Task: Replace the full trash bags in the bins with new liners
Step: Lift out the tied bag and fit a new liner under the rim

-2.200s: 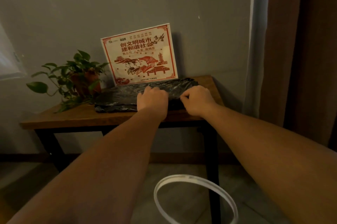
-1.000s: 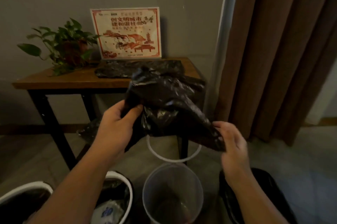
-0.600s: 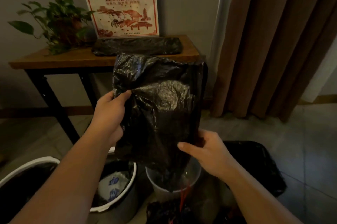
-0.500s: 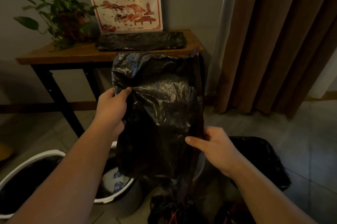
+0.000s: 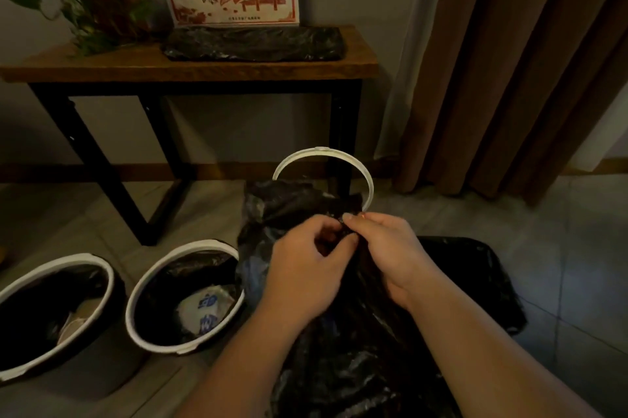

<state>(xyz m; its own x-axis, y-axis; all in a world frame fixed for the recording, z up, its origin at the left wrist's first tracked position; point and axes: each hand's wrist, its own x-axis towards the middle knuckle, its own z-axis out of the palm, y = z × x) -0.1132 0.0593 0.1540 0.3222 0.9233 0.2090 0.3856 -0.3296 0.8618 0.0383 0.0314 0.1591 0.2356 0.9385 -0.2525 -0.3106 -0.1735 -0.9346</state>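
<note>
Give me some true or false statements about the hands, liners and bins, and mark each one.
1. The left hand and the right hand both pinch the thin black plastic liner. True.
2. The folded stack of black liners lies on the floor. False: it lies on the wooden table.
3. The two round white-rimmed bins contain trash. True.
4. The loose white plastic ring is fitted on a bin. False: it stands loose behind the liner.
</note>
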